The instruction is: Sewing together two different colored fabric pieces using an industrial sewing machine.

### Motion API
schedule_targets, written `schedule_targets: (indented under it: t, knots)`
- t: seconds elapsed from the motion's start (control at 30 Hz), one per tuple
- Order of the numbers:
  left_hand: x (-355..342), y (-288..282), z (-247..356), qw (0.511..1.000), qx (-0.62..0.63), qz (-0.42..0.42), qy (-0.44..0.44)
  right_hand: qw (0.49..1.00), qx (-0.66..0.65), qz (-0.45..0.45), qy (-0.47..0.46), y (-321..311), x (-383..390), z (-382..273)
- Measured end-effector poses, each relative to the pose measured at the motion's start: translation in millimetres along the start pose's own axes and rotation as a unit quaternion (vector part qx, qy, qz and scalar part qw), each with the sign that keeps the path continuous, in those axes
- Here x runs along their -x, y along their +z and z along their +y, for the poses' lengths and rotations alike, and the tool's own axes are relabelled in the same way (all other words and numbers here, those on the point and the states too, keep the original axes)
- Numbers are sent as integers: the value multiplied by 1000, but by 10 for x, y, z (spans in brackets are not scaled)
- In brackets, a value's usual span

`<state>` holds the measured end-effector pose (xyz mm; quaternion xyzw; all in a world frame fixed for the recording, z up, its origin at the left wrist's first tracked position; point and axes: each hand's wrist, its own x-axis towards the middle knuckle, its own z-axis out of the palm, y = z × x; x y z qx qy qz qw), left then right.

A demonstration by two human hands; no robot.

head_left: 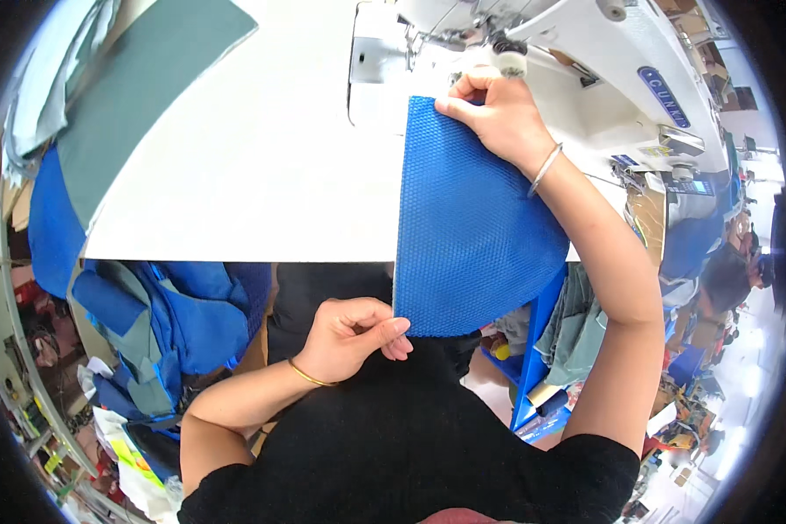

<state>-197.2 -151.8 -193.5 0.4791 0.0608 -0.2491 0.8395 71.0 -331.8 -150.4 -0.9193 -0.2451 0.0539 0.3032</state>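
Note:
A blue mesh fabric piece [476, 227] with one straight edge and one curved edge is stretched between my hands. Its upper part lies on the white sewing table, while the lower part reaches past the table's front edge. My left hand [354, 336] pinches the near corner at the bottom of the straight edge. With thumb and fingers, my right hand [496, 113] grips the far end, close to the needle area of a white sewing machine [620, 79]. The straight edge runs up toward the machine's metal plate [373, 61].
A grey-green fabric piece [148, 96] lies on the table's left, beside pale fabric [57, 105] and blue fabric [54, 223]. Below the table's left front is a heap of blue and grey cloth [183, 314]. Grey-green cloth [576, 323] hangs at a blue frame [526, 384] on the right.

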Motion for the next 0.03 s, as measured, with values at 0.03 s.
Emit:
schedule_targets:
  t: [0.03]
  knots:
    - [-31, -11, 34, 1000, -8, 0, 9, 1000, 11, 16, 14, 24, -23, -16]
